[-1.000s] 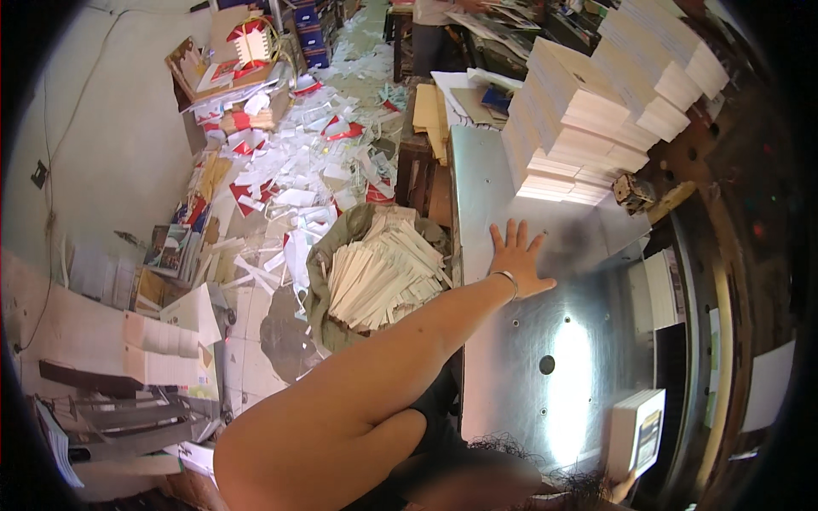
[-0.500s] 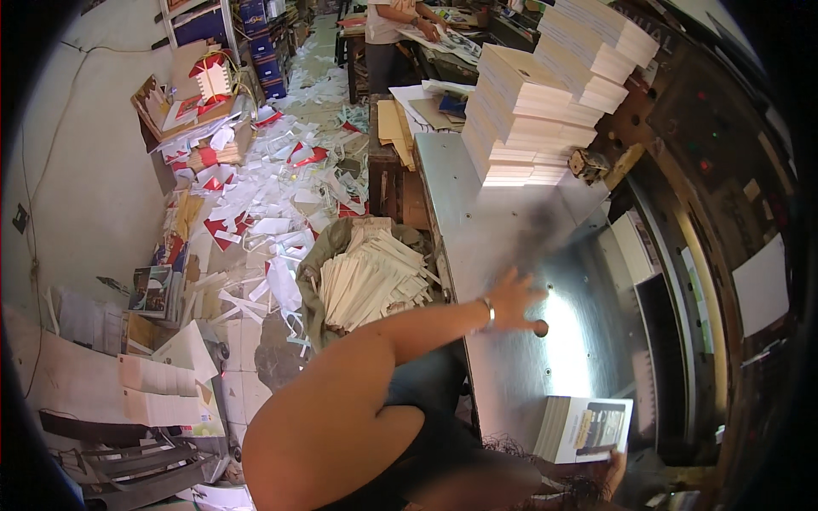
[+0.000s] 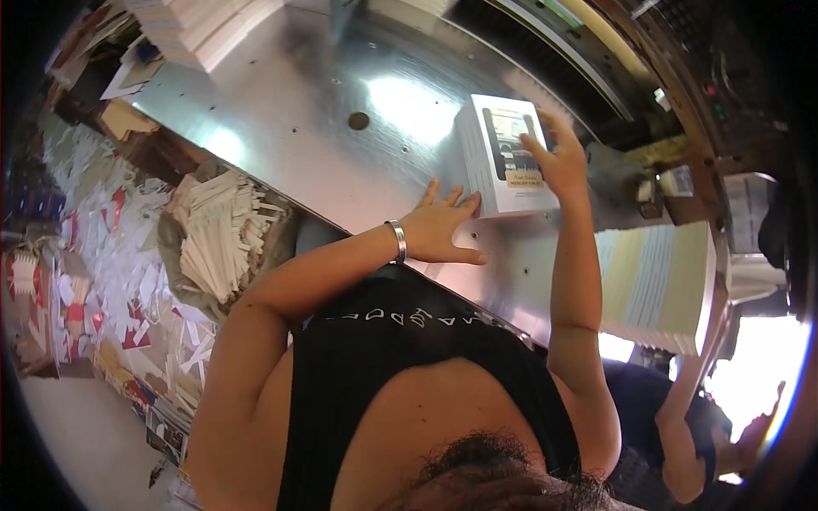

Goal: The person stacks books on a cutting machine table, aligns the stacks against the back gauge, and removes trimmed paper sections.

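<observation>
A stack of white-covered books (image 3: pixel 509 175) with a dark picture on the top cover rests on the metal table (image 3: pixel 290 111). My right hand (image 3: pixel 562 157) grips the stack at its far right side, its thumb lying over the top cover and its other fingers partly hidden behind the edge. Beside the stack's near left corner, my left hand (image 3: pixel 439 228) lies on the metal with fingers spread, holding nothing. A metal bracelet (image 3: pixel 396 241) circles that wrist.
Tall book stacks (image 3: pixel 204 38) stand at the far left, and a long pale paper stack (image 3: pixel 656 285) lies to the right. A sack of paper strips (image 3: pixel 226 230) sits below the table's left edge. Scraps (image 3: pixel 141 247) cover the floor. Another person (image 3: pixel 682 426) is at lower right.
The view has swung round, with the book stack now near its middle. My left hand has come from the bare metal to the stack's near corner. My right hand stays at the stack, now more visible.
</observation>
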`<action>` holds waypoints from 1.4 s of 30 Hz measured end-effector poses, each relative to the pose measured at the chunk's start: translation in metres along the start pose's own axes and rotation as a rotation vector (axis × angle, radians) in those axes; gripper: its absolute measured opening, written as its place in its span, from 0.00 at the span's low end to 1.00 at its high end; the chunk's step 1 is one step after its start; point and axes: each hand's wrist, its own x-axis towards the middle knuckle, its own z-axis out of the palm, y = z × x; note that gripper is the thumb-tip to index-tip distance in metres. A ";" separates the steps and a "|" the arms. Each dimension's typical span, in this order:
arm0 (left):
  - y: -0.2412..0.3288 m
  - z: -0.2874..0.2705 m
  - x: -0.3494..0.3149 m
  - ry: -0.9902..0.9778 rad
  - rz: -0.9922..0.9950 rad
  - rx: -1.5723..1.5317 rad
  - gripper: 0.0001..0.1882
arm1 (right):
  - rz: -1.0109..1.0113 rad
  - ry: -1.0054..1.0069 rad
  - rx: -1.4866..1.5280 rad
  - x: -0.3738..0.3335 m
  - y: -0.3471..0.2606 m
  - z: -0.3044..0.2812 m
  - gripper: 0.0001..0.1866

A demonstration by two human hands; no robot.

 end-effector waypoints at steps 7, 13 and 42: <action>0.019 0.015 0.025 -0.033 0.139 0.023 0.60 | -0.072 -0.177 -0.590 -0.047 -0.044 0.011 0.46; 0.017 0.021 0.021 0.031 0.151 0.057 0.57 | -0.137 -0.180 -0.604 -0.042 -0.034 0.006 0.42; -0.055 -0.016 -0.189 0.947 -0.540 -0.710 0.16 | 0.260 -0.380 0.699 -0.012 0.087 0.027 0.20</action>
